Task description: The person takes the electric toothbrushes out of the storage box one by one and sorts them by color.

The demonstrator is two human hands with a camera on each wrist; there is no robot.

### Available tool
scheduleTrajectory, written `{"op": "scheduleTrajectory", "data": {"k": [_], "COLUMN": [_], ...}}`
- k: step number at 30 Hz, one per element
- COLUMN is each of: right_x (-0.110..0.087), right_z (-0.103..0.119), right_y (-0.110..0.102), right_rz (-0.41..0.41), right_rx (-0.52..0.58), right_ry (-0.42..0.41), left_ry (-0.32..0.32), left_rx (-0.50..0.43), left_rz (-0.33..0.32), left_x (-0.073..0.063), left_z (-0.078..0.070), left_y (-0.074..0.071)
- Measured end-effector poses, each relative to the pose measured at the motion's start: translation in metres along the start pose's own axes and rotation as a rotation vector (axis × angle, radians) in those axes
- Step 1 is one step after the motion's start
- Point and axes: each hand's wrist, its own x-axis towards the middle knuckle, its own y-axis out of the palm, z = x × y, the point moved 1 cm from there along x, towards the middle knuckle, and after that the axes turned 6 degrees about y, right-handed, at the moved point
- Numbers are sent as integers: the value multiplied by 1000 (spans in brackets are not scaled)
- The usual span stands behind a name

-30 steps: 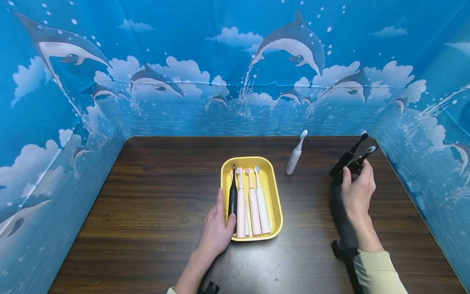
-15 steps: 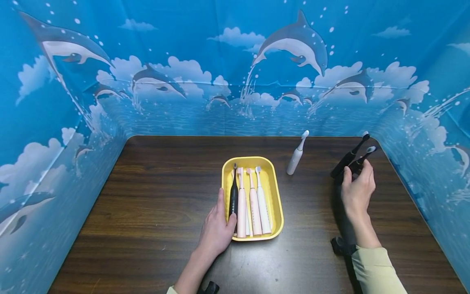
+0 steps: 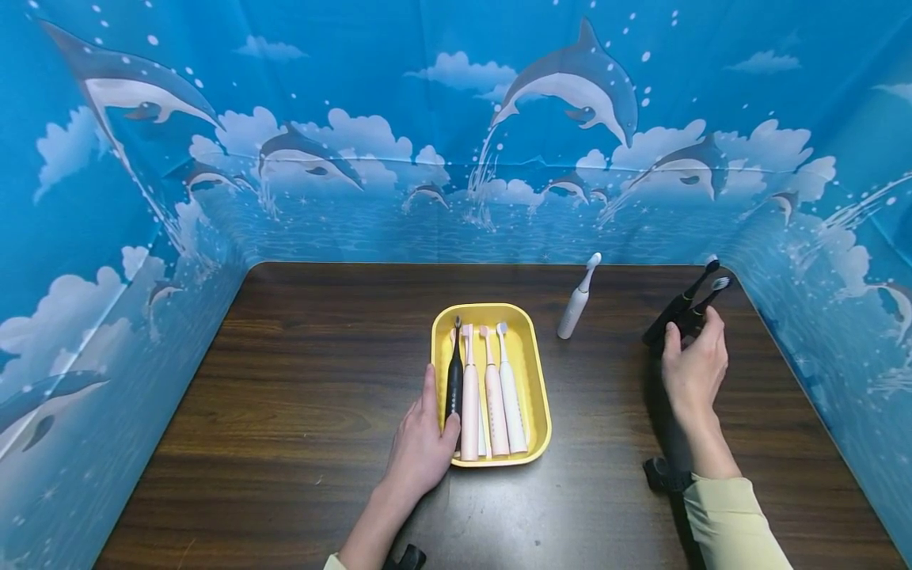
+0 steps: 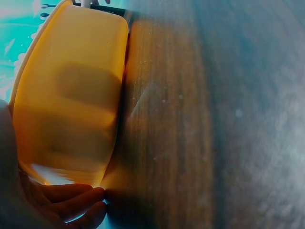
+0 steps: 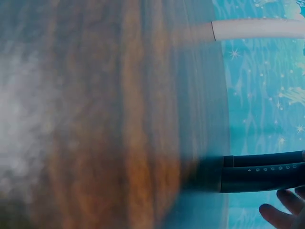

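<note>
My left hand (image 3: 420,447) holds the near left side of a yellow tray (image 3: 539,396), thumb over the rim and fingers along the outer wall. In the left wrist view, fingers (image 4: 78,202) touch the wall of the yellow tray (image 4: 71,95). Inside lie a black electric toothbrush (image 3: 454,380), pink ones (image 3: 470,412) and white ones (image 3: 511,408). At the far right, my right hand (image 3: 694,376) grips the nearer of two upright black electric toothbrushes (image 3: 691,320) between thumb and fingers. The other black toothbrush (image 3: 666,317) stands right behind it. In the right wrist view, both black handles (image 5: 262,179) show side by side.
A white electric toothbrush (image 3: 573,313) stands upright between the tray and the black pair. The dark wooden table (image 3: 306,380) ends at a blue dolphin-print curtain (image 3: 356,214) behind and at both sides.
The head of the gripped black toothbrush has risen slightly. The left hand and tray have stayed in place; the whole head view has shifted a little.
</note>
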Motion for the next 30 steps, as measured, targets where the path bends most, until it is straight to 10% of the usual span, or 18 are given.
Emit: {"op": "scheduleTrajectory", "data": {"k": [7,14,19,30], "right_x": [-2,-7,-23,-56], "right_z": [5,52,92,145], "right_y": [-5,-8,0,39], "right_rz": [-125,-269,-213,118], "right_rx": [104,492,727,845], "right_ry": [62,182,221,90], "left_ry": [-8,-12,-13,-26], "left_rx": [4,0,-1,-9], "left_rz": [11,8,10,18], "left_x": [1,1,-1,0], "left_z": [0,1,2,1], "left_y": [0,-1,0,0]}}
